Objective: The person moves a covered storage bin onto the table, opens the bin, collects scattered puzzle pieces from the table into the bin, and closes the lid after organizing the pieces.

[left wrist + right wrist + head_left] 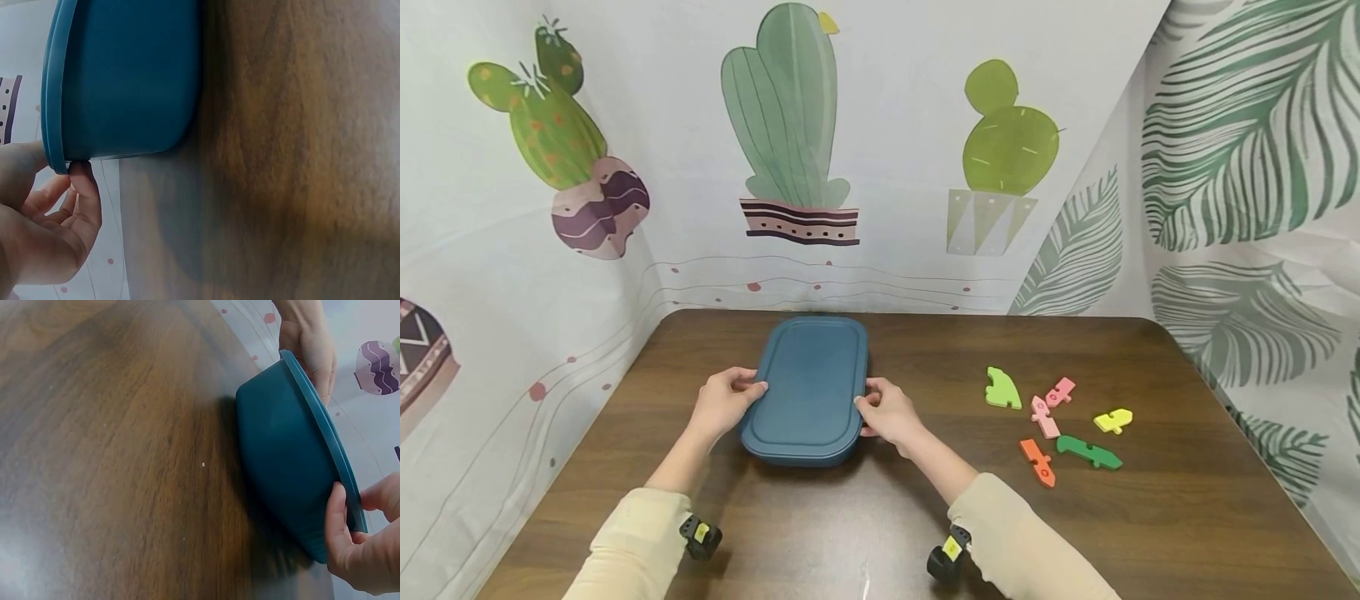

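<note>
You hold the blue box (281, 437) by its two long sides, and both of your hands are pinching it. Your left hand (727, 402) has the thumb lying on the edge of the lid (808, 358), while the other fingers are bent below the rim, as the left wrist view shows. Your right hand (889, 412) makes a similar grip on the opposite side: the thumb is over the lid, and the fingers reach under the rim.

The box is located left of the middle of the brown surface (797, 537), toward its back edge, and the lid covers its top. (Whether the whole bottom of the box touches the surface, I cannot tell from these views.)

To the right of your right hand, well apart from the box, some flat small pieces lie in a loose group. The light green piece (1002, 390) is the nearest to the back on the left of this group. Two pink pieces (1043, 417) are close to each other beside it. The yellow piece (1113, 420) lies farthest to the right, the dark green piece (1088, 452) is in front of the pink ones, and the orange piece (1037, 463) is the nearest to you.
</note>
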`<state>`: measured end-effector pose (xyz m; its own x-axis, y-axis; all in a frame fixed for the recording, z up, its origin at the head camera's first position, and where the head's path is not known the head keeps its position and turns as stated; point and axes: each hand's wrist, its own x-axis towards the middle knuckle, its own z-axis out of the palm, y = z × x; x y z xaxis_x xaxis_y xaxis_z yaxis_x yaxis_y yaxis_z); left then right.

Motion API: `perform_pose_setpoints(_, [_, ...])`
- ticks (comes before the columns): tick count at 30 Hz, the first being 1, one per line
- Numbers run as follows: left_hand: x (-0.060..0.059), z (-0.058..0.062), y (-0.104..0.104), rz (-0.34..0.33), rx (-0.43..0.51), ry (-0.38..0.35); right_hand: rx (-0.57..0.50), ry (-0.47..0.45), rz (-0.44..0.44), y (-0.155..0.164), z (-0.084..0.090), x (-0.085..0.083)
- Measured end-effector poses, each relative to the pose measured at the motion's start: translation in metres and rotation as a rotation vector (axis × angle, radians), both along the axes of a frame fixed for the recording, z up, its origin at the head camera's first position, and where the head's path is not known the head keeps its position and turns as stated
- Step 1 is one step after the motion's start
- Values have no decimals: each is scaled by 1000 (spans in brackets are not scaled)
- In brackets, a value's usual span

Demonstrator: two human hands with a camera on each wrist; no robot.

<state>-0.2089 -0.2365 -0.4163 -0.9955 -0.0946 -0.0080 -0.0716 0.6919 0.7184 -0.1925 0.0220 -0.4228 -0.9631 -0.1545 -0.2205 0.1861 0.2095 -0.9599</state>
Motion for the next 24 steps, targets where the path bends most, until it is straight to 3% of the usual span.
perform_pose_setpoints(24, [1,-3,18,0,29,22,-16,-2,10,22,0,3])
